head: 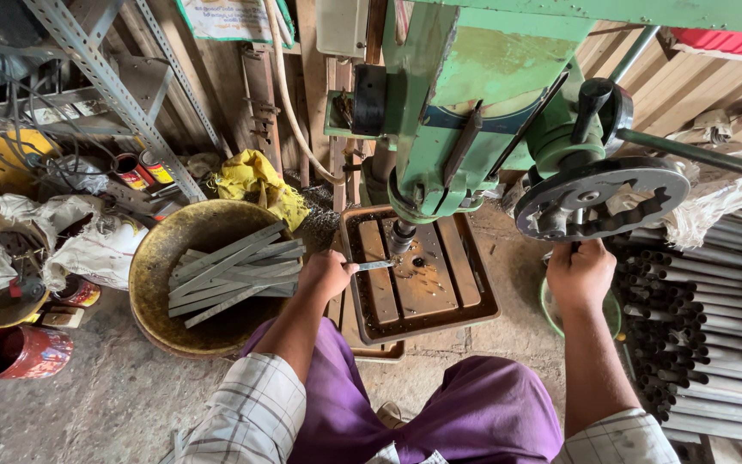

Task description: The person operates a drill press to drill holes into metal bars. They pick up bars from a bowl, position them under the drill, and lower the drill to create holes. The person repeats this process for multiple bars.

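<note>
**At the drill press: one hand on the strip, one on the feed handle**

The left hand [326,273] is closed around one end of a short flat metal strip [374,265], holding it level on the rusty slotted table [422,279] of the green drill press [465,112]. The strip's free end lies just beside the chuck and bit [401,238], which hang right above the table's middle slat — whether the bit touches the metal cannot be told.

The right hand [579,275] is raised in a fist, wrapped around a handle coming down from the grey spoked feed wheel [603,199]; the handle itself is mostly hidden by the fingers.

To the left of the table, just beside the left forearm, a wide shallow pan [152,283] holds a loose pile of long grey metal strips [229,273]. To the right, well apart from the table, lies a stack of dark metal tubes [697,326], open ends facing the person. A yellow cloth [255,180] sits behind the pan, and a red tin [15,352] lies on its side at the far left on the concrete floor. The person's knees — purple cloth — frame the bottom of the view.
</note>
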